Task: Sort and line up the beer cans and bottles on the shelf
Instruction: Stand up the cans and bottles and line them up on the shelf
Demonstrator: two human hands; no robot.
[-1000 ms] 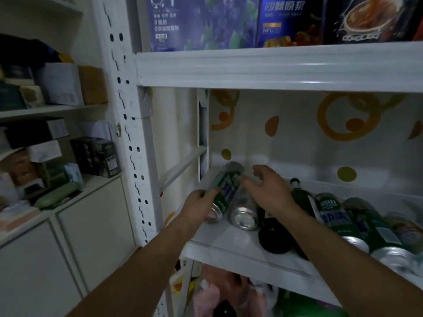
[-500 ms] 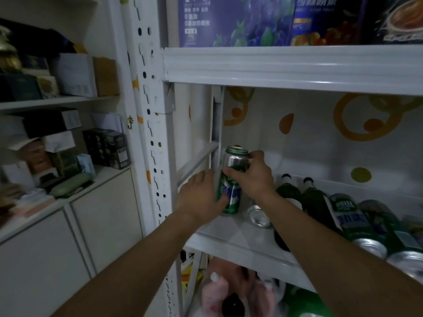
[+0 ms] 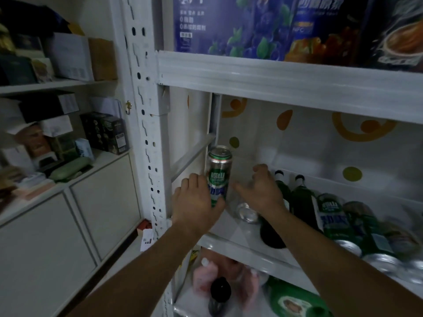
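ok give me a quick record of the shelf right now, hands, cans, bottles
left hand: grips the upright can at the left end of the shelf
right hand: open, fingers spread, over a lying can
green bottles: two, lying down, necks toward the back
other cans: lying on their sides at the right
standing so far: one can

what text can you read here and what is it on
"崂山": upright can.
"崂山": lying can to the right.
"NFC": orange-and-blue box up top.
"0", twice: blueberry box; its other print is blurred.
All other labels are too blurred or small to read.
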